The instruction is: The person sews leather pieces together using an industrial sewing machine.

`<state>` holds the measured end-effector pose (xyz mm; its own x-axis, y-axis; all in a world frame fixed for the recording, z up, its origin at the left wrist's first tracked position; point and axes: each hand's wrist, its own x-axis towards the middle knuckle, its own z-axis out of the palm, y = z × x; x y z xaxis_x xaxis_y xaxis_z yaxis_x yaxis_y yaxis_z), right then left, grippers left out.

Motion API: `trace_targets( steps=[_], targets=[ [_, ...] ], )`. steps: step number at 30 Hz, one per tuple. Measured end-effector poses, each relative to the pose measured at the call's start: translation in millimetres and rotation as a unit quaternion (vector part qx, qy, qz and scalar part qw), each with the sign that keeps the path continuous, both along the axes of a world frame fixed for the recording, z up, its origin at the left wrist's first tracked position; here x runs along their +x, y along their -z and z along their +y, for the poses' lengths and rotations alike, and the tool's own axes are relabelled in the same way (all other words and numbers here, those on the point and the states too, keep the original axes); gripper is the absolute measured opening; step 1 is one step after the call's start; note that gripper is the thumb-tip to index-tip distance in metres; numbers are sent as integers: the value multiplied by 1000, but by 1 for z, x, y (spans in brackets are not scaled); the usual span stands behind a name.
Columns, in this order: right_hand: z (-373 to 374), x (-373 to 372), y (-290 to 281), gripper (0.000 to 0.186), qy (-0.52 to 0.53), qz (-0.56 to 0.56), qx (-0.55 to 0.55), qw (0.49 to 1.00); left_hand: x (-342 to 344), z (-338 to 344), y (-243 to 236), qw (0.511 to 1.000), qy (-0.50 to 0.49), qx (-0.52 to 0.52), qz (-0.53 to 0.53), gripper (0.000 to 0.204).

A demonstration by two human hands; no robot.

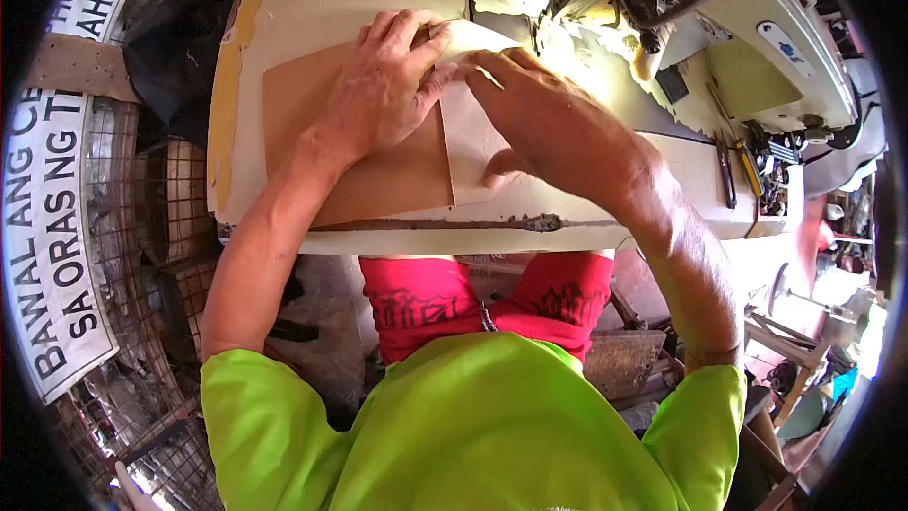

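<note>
A flat brown sheet [402,166], like thin leather or card, lies on the pale worktable near its front left. My left hand [383,85] rests on it with bent fingers, thumb and forefinger closing in at its upper right edge. Beside that edge lies a paler sheet [468,137]. My right hand [558,123] is over this paler piece, fingers stretched out and thumb apart. Its fingertips come close to my left thumb. What lies right under both sets of fingertips is hidden.
A sewing machine [757,47] with a lit needle area stands at the back right. Slim hand tools [738,166] lie on the table's right side. The table's front edge [539,224] is worn. Wire mesh [142,255] and white signs [57,246] stand to the left.
</note>
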<state>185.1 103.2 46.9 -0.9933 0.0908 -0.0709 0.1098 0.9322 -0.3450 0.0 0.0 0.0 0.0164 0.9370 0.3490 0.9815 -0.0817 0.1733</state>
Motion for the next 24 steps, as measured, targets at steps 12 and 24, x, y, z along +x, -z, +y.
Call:
trace_targets(
  steps=[12,24],
  targets=[
    [-10,-14,-10,102,52,-70,65,994,6,-3,-9,986,-103,36,-128,31],
    [-16,-38,-18,113,20,-141,181,973,-25,-134,-35,816,-358,73,-448,39]
  ],
)
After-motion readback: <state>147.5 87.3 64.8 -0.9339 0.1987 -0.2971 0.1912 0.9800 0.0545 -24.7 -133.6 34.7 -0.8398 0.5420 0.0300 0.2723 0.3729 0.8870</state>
